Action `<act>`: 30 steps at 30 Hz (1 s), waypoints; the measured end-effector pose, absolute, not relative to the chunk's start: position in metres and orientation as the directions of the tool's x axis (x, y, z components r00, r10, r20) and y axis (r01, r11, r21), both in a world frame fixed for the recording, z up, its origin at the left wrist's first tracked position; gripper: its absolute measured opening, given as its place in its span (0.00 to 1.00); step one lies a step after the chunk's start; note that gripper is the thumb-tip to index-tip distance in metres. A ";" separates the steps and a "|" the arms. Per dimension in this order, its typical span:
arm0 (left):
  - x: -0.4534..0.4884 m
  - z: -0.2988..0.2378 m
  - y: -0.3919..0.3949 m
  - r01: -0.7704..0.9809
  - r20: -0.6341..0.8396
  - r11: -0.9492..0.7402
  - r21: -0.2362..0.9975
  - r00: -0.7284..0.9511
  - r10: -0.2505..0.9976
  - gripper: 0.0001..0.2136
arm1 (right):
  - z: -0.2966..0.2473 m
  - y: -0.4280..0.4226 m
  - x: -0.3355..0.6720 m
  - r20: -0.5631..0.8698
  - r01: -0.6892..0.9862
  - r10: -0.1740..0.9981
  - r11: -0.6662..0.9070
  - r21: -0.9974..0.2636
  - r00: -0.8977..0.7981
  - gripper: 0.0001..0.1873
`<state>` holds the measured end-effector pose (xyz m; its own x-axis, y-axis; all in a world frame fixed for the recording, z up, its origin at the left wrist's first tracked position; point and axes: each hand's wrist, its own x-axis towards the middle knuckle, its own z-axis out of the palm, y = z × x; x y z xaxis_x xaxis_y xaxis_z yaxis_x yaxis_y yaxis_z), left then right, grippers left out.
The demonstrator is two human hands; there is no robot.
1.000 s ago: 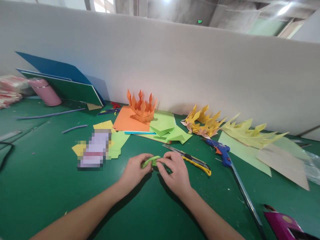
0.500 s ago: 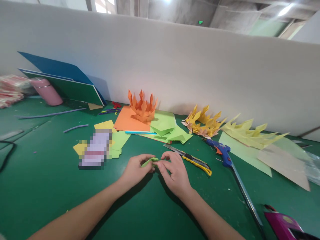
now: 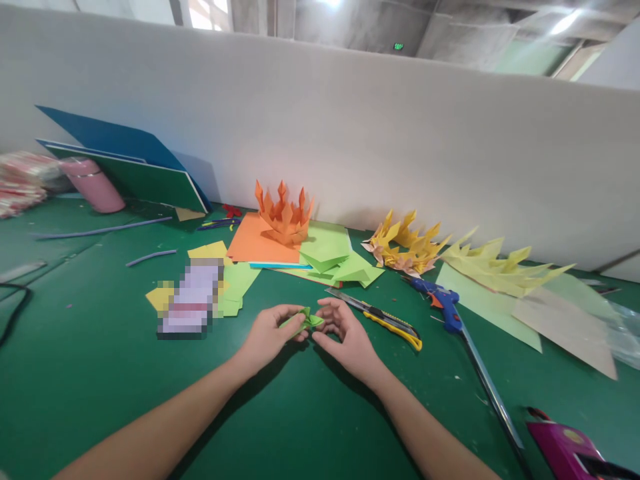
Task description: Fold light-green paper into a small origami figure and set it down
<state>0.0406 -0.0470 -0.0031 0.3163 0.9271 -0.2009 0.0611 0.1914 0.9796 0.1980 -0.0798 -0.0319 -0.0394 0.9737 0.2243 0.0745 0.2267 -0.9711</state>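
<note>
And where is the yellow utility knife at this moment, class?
In the head view, the yellow utility knife lies right of centre on the green table, just beyond the right hand and left of the blue glue gun.

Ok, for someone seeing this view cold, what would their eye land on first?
Probably the orange paper crown, standing on the orange sheet near the white partition. Next, perhaps, the folded green paper held in the left hand, front and centre, then the yellow paper crown to the right, just beyond the blue glue gun's tip.
</note>
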 end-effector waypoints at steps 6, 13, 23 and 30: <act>0.041 -0.004 -0.049 0.137 -0.147 0.106 0.985 0.334 0.931 0.12 | -0.030 -0.081 0.191 0.168 0.133 0.985 0.172 -0.976 -0.037 0.07; 0.042 -0.002 -0.052 0.149 -0.091 0.041 0.988 0.341 0.936 0.09 | -0.025 -0.086 0.188 0.428 0.373 0.904 0.392 -0.841 0.015 0.02; 0.045 0.006 -0.060 0.007 -0.182 0.188 0.982 0.284 0.941 0.08 | -0.026 -0.087 0.185 0.466 0.428 0.883 0.400 -0.810 0.056 0.02; 0.048 0.008 -0.064 -0.057 -0.179 0.207 0.977 0.312 0.933 0.09 | -0.022 -0.088 0.185 0.515 0.424 0.857 0.453 -0.784 0.036 0.04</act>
